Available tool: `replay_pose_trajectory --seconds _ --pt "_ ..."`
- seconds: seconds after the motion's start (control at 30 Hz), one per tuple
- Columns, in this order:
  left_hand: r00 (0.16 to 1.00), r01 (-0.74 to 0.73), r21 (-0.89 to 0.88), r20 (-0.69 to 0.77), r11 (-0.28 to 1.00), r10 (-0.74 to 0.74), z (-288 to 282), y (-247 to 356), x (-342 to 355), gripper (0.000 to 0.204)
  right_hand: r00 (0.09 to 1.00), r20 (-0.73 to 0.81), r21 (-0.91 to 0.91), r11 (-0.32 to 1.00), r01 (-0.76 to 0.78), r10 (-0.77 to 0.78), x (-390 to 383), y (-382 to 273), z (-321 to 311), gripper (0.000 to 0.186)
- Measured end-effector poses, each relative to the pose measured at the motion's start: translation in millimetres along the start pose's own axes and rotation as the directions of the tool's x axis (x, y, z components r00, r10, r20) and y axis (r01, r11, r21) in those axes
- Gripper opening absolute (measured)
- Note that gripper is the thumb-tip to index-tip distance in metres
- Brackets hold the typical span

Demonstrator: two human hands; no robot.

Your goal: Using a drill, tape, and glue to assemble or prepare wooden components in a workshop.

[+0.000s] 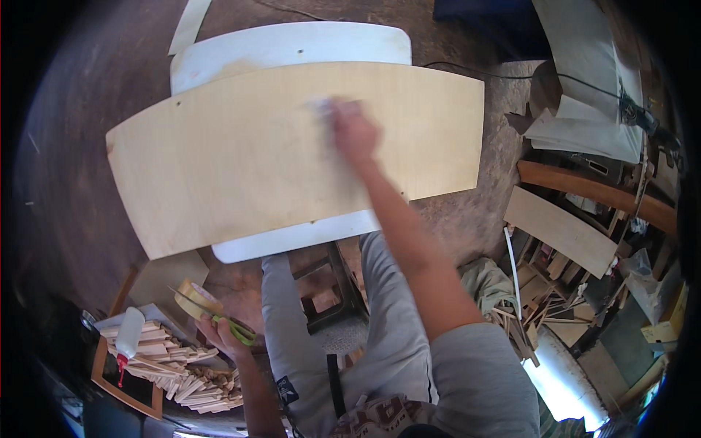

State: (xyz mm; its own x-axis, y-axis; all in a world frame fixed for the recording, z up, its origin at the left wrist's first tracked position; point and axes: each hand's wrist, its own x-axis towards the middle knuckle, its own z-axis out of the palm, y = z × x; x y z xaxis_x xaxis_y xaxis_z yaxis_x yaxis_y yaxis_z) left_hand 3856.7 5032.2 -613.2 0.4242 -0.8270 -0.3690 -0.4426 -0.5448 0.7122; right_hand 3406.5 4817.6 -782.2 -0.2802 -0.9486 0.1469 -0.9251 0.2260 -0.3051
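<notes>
Pale wooden board (241,168), in the head view, is laid across a white panel (328,45), just beyond the knees! Over its middle the right hand (355,131) is caught in a blur, a whitish thing (319,106) seen at its fingertips; whether that is pinched cannot be told. Low on the left, a tape roll (196,299) and green-handled scissors (241,333) are gripped together by the left hand's (224,339) curled fingers, near a white bottle (131,333).
</notes>
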Motion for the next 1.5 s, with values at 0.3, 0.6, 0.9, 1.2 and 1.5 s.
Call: replay_pose_trajectory --seconds 0.3,0.6,0.9,1.2,1.5 --pt "0.99 -0.139 0.23 0.057 0.963 0.129 60 65 -2 0.031 0.599 -0.408 -0.169 0.587 -0.792 0.689 -83 339 -168 0.031" --pt "0.81 -0.551 0.498 0.127 0.669 0.573 184 159 124 0.036 0.978 0.206 0.29 0.953 -0.083 0.022 -58 -16 -48 0.036" --pt "0.636 -0.69 0.573 0.19 0.441 0.748 312 265 242 0.036 0.934 -0.233 0.283 0.938 -0.202 0.272 46 176 -60 0.046" --pt "0.802 -0.578 0.557 0.249 0.597 0.543 333 261 246 0.04 0.799 -0.264 -0.225 0.772 -0.595 0.54 -29 311 -119 0.035" --pt "0.853 -0.467 0.278 0.391 0.839 0.345 241 129 6 0.015 0.962 0.273 0.201 0.979 -0.043 -0.014 -56 -17 -52 0.048"
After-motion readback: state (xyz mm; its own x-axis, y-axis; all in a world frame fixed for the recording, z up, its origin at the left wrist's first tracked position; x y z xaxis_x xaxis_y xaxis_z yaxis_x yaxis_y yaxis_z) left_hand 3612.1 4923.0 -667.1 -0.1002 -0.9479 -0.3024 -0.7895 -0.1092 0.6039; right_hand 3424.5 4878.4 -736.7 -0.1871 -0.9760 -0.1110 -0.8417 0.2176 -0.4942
